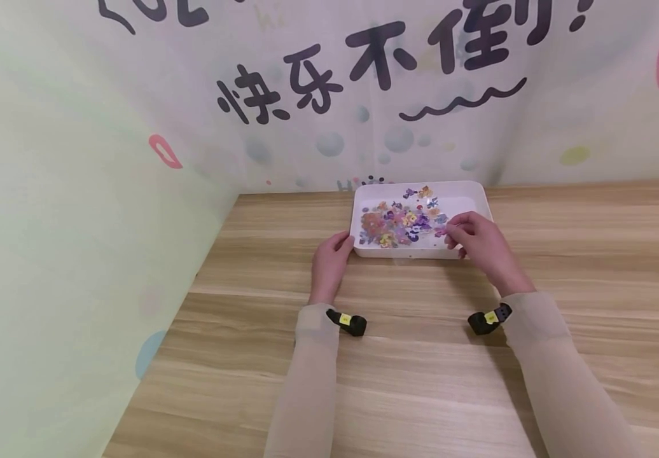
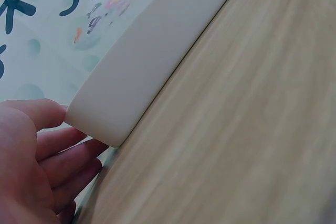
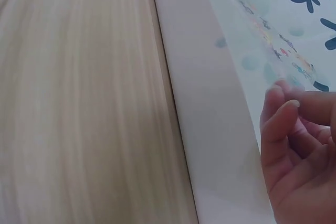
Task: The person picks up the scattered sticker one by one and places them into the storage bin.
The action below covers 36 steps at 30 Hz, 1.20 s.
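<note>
A shallow white tray [image 1: 421, 253] stands on the table against the wall sheet, with many small colourful flower-shaped pieces [image 1: 387, 226] heaped mostly in its left and middle part. At the tray's front left corner, my left hand [image 1: 329, 264] rests with its thumb at the rim and its nearly straight fingers against the outer end wall. My right hand [image 1: 481, 245] is over the tray's front right part. Its thumb and index finger meet in a pinch on a small pinkish flower piece [image 1: 441, 232], which is mostly hidden by the fingertips.
The wood-grain table [image 1: 409, 362] extends in front and to both sides of the tray. Behind it hangs a pale sheet [image 1: 306, 152] printed with dark characters and bubbles. Each wrist wears a black strap, such as the left wrist strap [image 1: 355, 325].
</note>
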### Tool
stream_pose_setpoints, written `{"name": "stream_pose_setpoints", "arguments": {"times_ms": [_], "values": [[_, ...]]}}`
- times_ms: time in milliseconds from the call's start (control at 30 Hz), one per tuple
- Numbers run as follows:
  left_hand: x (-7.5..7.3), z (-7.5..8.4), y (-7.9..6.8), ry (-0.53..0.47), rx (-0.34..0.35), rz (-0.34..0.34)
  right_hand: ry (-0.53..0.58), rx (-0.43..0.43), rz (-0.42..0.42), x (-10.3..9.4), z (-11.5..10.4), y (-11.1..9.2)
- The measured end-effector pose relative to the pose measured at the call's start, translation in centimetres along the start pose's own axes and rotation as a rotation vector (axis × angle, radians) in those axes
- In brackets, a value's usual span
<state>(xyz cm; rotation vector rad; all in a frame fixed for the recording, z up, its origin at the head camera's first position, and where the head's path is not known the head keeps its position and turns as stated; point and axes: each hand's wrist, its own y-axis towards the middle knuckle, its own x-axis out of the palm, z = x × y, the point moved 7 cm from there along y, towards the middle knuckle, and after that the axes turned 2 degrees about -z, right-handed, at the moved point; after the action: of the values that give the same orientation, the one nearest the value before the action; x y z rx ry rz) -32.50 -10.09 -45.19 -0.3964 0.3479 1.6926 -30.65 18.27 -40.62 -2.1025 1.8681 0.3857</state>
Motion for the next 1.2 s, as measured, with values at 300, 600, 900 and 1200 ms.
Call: {"name": "stream_pose_setpoints", "arguments": {"times_ms": [300,600,900,1200], "values": [[0.1,0.1,-0.2,-0.026,-0.002,-0.002,-0.035,-0.002,0.009,0.3,0.0,0.3],[0.0,0.1,-0.4,-0.015,-0.016,0.004,-0.029,0.022,0.019,0.5,0.1,0.4],[-0.1,0.1,-0.3,-0.030,-0.010,0.001,-0.069,0.054,0.051,0.9,0.0,1.1],[0.0,0.1,-0.1,-0.008,0.006,0.007,-0.153,0.079,0.098,1.2,0.3,1.6]]}}
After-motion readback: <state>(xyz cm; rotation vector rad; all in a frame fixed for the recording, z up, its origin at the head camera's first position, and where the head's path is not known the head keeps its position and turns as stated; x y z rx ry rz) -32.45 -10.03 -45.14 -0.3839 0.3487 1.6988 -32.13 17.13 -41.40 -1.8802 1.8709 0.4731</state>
